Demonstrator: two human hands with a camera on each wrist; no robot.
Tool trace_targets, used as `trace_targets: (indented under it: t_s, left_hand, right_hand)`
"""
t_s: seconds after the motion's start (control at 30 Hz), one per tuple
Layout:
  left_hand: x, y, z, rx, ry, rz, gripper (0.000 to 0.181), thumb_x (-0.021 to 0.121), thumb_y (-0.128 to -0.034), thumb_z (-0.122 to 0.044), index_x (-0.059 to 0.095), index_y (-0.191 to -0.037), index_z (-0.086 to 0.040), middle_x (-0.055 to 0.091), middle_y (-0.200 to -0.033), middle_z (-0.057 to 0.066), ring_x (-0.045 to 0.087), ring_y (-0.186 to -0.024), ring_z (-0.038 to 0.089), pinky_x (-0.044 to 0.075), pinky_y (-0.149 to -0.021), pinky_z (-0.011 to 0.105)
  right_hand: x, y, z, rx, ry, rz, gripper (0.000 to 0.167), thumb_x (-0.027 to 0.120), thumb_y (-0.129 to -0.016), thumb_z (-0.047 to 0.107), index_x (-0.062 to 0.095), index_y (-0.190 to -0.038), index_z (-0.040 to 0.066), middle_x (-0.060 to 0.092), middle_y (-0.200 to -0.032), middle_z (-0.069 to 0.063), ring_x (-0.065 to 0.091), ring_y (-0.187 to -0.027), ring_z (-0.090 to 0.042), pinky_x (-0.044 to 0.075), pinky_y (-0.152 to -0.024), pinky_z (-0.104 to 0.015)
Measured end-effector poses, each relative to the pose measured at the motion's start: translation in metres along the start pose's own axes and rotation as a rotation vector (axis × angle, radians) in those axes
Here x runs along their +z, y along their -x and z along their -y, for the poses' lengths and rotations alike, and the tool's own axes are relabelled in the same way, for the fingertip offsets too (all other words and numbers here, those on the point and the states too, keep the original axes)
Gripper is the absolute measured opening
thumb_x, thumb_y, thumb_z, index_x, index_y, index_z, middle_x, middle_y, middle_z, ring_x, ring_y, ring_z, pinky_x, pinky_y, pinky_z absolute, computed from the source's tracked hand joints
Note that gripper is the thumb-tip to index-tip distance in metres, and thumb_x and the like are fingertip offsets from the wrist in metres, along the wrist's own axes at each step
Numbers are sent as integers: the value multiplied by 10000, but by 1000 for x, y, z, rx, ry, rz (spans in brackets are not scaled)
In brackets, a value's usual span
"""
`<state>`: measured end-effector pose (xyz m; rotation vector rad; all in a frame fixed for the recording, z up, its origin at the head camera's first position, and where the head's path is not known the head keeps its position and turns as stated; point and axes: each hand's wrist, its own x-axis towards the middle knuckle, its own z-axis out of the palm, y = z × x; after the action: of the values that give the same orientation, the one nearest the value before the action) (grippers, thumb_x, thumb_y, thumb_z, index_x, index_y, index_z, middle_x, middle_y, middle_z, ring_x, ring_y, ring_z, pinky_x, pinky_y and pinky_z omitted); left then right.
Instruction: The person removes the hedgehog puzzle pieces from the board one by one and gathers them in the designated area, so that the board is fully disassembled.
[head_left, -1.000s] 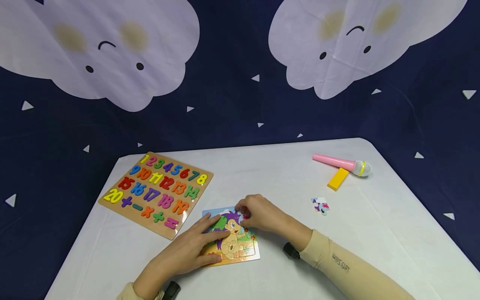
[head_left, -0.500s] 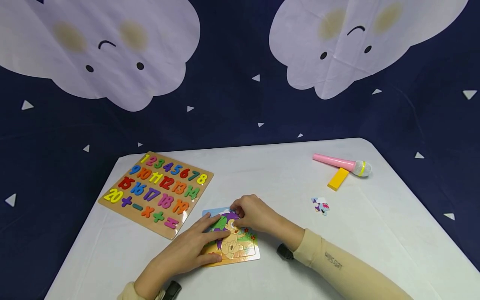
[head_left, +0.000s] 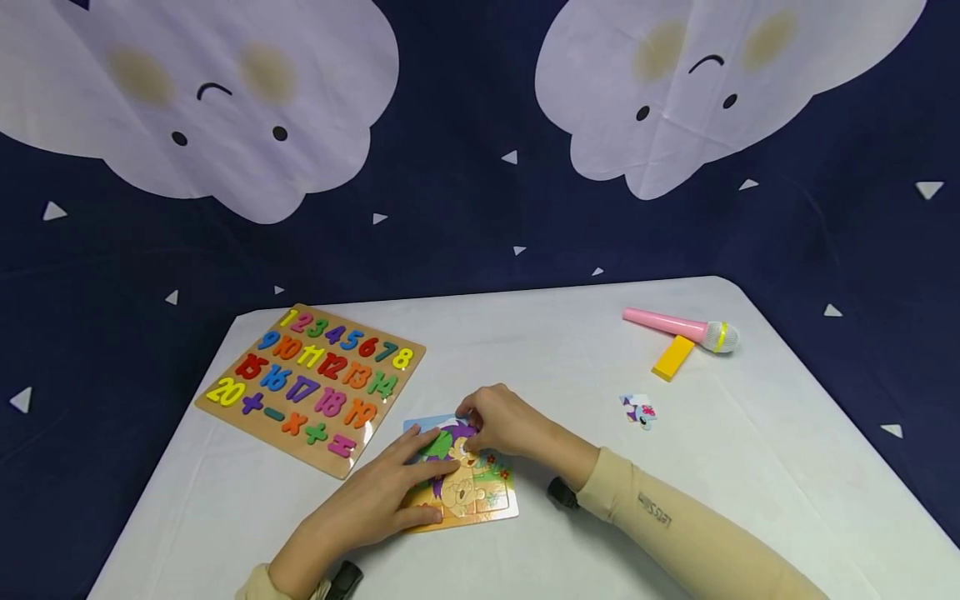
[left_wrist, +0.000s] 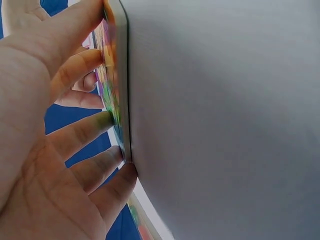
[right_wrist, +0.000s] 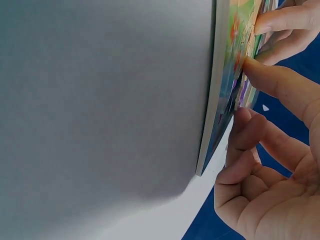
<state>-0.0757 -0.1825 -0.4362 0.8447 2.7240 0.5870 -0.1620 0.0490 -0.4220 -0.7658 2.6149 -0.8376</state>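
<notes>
Puzzle (head_left: pixel 491 498), head view: flat on table (head_left: pixel 555 358), likely light, stiff, slick. Left wrist view: left hand (left_wrist: pixel 47 185) rests on it, fingers extended. Right wrist view: right hand (right_wrist: pixel 280 200) pinches a puzzle piece (right_wrist: pixel 243 93); opposite edges suit best, corners may crease

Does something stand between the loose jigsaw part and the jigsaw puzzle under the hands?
Yes: the right hand and wrist cross the direct way from the loose jigsaw part to the jigsaw puzzle; no other obstacle shows.
</notes>
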Motion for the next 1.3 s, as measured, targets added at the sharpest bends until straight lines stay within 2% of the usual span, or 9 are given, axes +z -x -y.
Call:
trace_targets:
  t_s: [0.33, 0.5, 0.73, 1.03, 1.3]
  left_hand:
    - [1, 1, -1, 2, -8, -4, 556, 770, -959, -520, 662, -1472, -335, 390, -1730, 114, 325, -1604, 487, 469, -1164, 698]
    - [2, 2, 0, 3, -7, -10, 555, 763, -963, -526, 658, -1475, -338, 378, -1728, 121, 336, -1601, 478, 472, -1175, 673]
    - [1, 2, 0, -22, -5, -20, 567, 773, -947, -549, 646, -1476, -390, 348, -1720, 222, 441, -1532, 483, 535, -1108, 657]
    - [1, 2, 0, -26, -5, -18, 573, 779, -942, -547, 648, -1476, -385, 357, -1715, 229, 440, -1533, 487, 537, -1096, 671]
    - [0, 2, 1, -28, -8, -16, 576, 774, -942, -559, 646, -1477, -389, 360, -1713, 223, 444, -1528, 489, 544, -1081, 676]
  right_hand:
    - [1, 2, 2, -25, 45, -11, 364, 942, -798, 114, 793, -1116, 20, 706, -848, -16, 591, -766, -109, 520, -687, -257]
    - [3, 4, 2, -46, 131, -38, 393, 956, -771, 176, 797, -1111, 59, 703, -841, 14, 588, -758, -82, 521, -667, -243]
    - [1, 4, 2, -113, 259, -84, 397, 959, -752, 239, 819, -1094, 97, 708, -828, 41, 587, -745, -65, 496, -641, -223]
    - [1, 4, -1, -178, 370, -117, 405, 951, -755, 322, 844, -1102, 143, 739, -850, 61, 599, -727, -51, 493, -638, -230]
    - [1, 2, -4, -240, 417, -111, 239, 912, -751, 330, 812, -898, 171, 612, -686, 115, 460, -620, -39, 370, -564, -226]
